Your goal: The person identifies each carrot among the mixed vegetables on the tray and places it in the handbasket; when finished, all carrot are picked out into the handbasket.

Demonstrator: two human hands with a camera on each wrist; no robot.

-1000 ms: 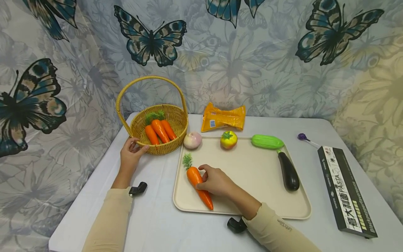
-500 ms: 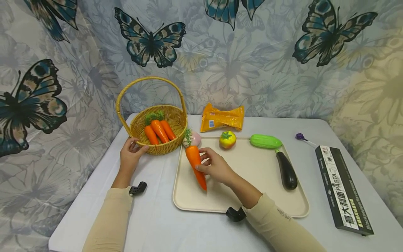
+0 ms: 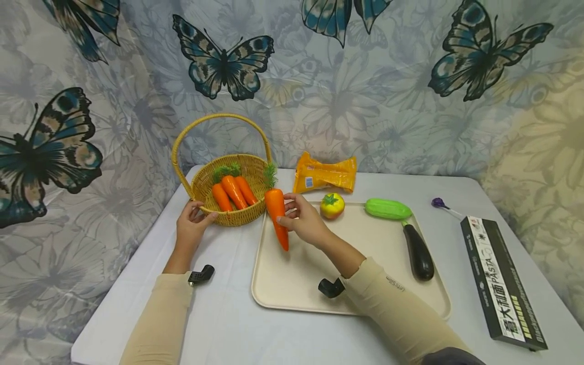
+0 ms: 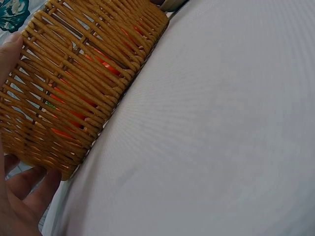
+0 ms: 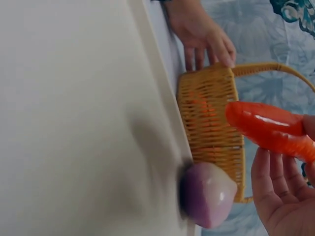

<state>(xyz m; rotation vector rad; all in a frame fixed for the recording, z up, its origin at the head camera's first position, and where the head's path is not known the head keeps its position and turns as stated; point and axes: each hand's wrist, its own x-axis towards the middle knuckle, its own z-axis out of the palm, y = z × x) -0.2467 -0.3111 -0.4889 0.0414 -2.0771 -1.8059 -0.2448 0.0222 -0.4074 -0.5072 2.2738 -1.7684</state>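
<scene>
My right hand [image 3: 306,219] pinches an orange carrot [image 3: 276,212] between thumb and fingers. The carrot hangs raised above the tray's left side, its green top up and its tip down, close to the wicker basket [image 3: 239,218]. With the left hand [image 3: 192,225] I hold the basket's near left side, the thumb [image 4: 10,51] by the rim and the fingers [image 4: 37,189] lower on the wall. Several carrots [image 3: 233,190] lie inside the basket. A purple-white onion [image 5: 209,194] sits at the tray's edge beside the basket in the right wrist view; the carrot hides it in the head view.
On the beige tray [image 3: 310,308] are a yellow-red tomato [image 3: 332,206], a green gourd-like vegetable [image 3: 388,208] and an eggplant [image 3: 418,252]. An orange packet [image 3: 325,174] lies behind it. To the right are a lollipop [image 3: 439,203] and a black pasta box [image 3: 504,284].
The right hand has lifted the carrot off the tray and carried it up and away toward the basket, now in front of the onion. My left hand has stayed at the basket.
</scene>
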